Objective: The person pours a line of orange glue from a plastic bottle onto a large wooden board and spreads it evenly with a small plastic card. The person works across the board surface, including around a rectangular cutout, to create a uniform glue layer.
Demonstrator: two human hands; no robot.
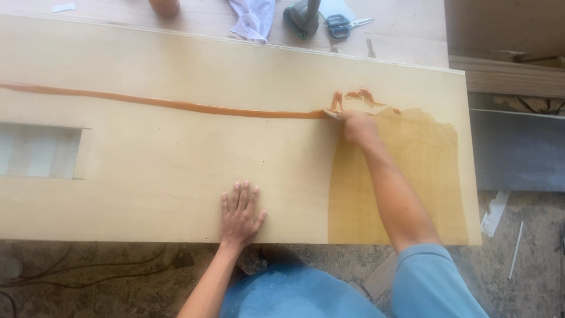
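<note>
A large pale plywood panel (176, 171) lies flat across the view. A long bead of orange-brown glue (176, 105) runs across it from the left edge to near the right. My right hand (357, 125) is shut on a small flat spreader (331, 114) at the right end of the bead, next to some glue blobs (359, 95). Right of that hand the panel is darker where glue is spread (412, 182). My left hand (239, 214) lies flat, fingers apart, on the panel near its front edge.
A rectangular cut-out (38, 151) opens in the panel at the left. Behind the panel lie a white cloth (253, 19), a dark tool (301, 17) and blue-handled scissors (344, 25). A grey board (518, 150) sits at right; the floor below is dusty with cables.
</note>
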